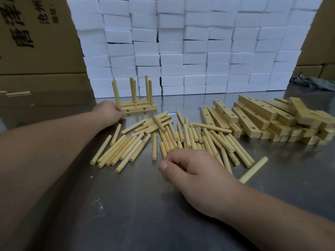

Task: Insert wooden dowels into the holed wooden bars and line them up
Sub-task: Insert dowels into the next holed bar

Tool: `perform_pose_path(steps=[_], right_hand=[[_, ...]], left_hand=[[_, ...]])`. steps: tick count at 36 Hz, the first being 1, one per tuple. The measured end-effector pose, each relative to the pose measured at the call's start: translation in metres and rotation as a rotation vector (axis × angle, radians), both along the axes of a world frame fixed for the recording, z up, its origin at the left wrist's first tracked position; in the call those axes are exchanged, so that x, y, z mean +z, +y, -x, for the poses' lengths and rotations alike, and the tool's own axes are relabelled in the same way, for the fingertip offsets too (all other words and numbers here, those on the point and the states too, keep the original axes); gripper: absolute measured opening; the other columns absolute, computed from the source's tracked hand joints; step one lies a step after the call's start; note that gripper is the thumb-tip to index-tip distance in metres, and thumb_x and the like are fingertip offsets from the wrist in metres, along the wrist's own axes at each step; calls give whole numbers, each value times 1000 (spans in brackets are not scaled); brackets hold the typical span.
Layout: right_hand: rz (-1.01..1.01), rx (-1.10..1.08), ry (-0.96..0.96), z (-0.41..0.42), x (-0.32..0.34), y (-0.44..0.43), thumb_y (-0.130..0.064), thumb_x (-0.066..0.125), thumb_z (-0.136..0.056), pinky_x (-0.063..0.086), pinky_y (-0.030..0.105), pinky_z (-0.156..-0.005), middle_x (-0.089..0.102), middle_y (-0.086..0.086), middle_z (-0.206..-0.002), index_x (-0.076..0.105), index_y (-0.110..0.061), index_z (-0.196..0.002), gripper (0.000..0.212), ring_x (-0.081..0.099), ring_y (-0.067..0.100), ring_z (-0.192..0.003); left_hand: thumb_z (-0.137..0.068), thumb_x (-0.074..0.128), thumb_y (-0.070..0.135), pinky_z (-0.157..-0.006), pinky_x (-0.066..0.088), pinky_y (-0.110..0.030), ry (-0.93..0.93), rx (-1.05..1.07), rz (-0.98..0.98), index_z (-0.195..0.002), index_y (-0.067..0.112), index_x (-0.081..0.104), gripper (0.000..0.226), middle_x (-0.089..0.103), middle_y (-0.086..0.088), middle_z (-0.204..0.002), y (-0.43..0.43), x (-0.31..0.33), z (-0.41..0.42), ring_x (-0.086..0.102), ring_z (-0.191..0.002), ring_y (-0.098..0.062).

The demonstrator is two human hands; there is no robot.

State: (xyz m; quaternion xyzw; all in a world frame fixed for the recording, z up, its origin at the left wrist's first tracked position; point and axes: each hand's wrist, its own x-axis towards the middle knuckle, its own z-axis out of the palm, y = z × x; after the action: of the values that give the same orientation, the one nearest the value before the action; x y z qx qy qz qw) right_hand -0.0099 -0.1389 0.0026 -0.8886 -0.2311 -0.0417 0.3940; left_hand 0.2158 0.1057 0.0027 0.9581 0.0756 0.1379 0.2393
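Two or three holed wooden bars (139, 108) lie side by side at the back of the metal table, with several dowels standing upright in them. My left hand (107, 113) reaches to the left end of these bars, its curled fingers against the wood. Loose wooden dowels (163, 136) lie scattered across the middle of the table. My right hand (188, 169) rests at the near edge of this pile, fingers curled down and thumb against the forefinger. What it holds is hidden under the hand. One dowel (253, 169) lies apart, just right of that hand.
A heap of holed wooden bars (272, 120) lies at the right. A wall of white foam blocks (190, 51) stands along the back. Cardboard boxes (36, 42) stand at the left and far right. A dark cloth (311, 83) lies at the back right.
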Motion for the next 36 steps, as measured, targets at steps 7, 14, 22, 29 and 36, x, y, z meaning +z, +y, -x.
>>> perform_pose_path(steps=[7, 14, 22, 29, 36], right_hand=[[-7, 17, 3, -1, -1, 0, -51, 41, -82, 46, 29, -60, 54, -21, -66, 53, -33, -67, 27, 50, 0, -63], [-10, 33, 19, -1, -1, 0, -46, 45, -87, 45, 27, -59, 53, -24, -63, 51, -36, -64, 26, 50, -2, -61], [-5, 25, 5, -1, -1, 0, -50, 43, -84, 47, 29, -60, 55, -20, -66, 52, -37, -64, 25, 51, -1, -64], [-4, 25, 16, -1, -1, -1, -49, 45, -86, 49, 31, -62, 56, -17, -66, 53, -38, -66, 24, 52, 1, -64], [13, 40, 13, -2, -1, -1, -49, 44, -86, 47, 27, -59, 56, -19, -69, 53, -38, -69, 23, 51, 0, -63]], left_hand=[[-89, 54, 36, -85, 44, -33, 102, -108, -20, -109, 25, 63, 25, 60, 0, -113, -4, -1, -3, 52, -97, -18], [-93, 40, 47, -92, 42, -34, 159, -102, -209, -119, 21, 59, 41, 61, -2, -111, -16, 4, -1, 52, -109, -23], [-93, 21, 58, -67, 48, -34, 279, -143, -198, -93, 16, 61, 58, 64, -11, -94, -32, 11, -2, 60, -83, -26], [-95, 15, 56, -95, 38, -43, 266, -159, -227, -92, 11, 60, 64, 52, -17, -125, -59, 8, -8, 49, -112, -32], [-94, 14, 57, -96, 38, -43, 245, -139, -246, -83, 11, 62, 67, 52, -11, -101, -61, 4, -16, 50, -99, -29]])
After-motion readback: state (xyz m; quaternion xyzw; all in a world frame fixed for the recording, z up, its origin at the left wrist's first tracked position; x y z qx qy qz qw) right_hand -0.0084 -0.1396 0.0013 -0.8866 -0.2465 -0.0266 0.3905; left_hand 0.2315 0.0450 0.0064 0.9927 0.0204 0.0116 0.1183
